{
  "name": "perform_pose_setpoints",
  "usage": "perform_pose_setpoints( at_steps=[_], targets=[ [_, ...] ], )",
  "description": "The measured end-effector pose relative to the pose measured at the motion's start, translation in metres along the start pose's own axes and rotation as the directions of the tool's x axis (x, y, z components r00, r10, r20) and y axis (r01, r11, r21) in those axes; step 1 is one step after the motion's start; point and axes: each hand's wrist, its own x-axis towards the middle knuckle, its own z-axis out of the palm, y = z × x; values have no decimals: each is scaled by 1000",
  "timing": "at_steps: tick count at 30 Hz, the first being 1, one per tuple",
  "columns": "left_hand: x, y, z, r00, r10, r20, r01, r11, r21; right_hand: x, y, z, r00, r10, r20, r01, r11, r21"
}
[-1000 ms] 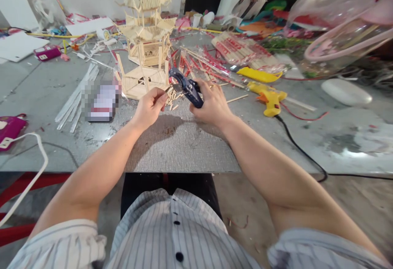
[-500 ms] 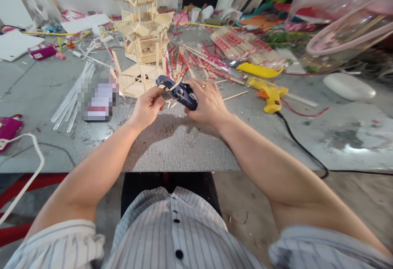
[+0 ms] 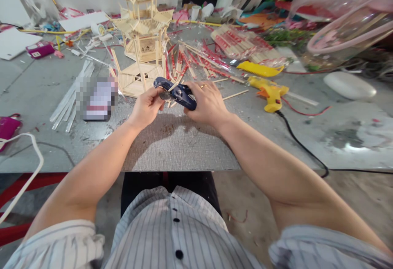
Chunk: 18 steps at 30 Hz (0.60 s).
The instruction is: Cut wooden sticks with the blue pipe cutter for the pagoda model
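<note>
My right hand [image 3: 207,103] is wrapped round the handles of a dark blue hand cutter [image 3: 179,93], in front of a wooden pagoda model. A thin pale wooden stick [image 3: 177,82] lies across the cutter's jaws. At its lower end my left hand [image 3: 147,107] is closed in a pinch, close against a dark rounded metal part of the cutter. The fingertips partly hide what they grip. Just behind is a hexagonal stick base [image 3: 132,78] with upright posts, and behind that stands the tiered pagoda [image 3: 145,27].
A yellow glue gun [image 3: 272,93] with a black cord and a yellow-handled saw [image 3: 260,68] lie at right. Wrapped chopsticks [image 3: 236,41] are piled behind. Clear glue sticks [image 3: 72,97] and a phone [image 3: 98,99] lie left. A white mouse-shaped object [image 3: 349,85] rests far right.
The cutter and both hands have shifted very slightly, with the cutter a little lower and to the left. Both grips stay the same.
</note>
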Motion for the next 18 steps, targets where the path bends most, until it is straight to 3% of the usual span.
perform_pose_setpoints(
  at_steps=[18],
  targets=[
    [0, -1, 1, 999, -44, 24, 45, 998, -38, -1, 0, 1, 999, 39, 4, -39, 999, 9]
  ],
)
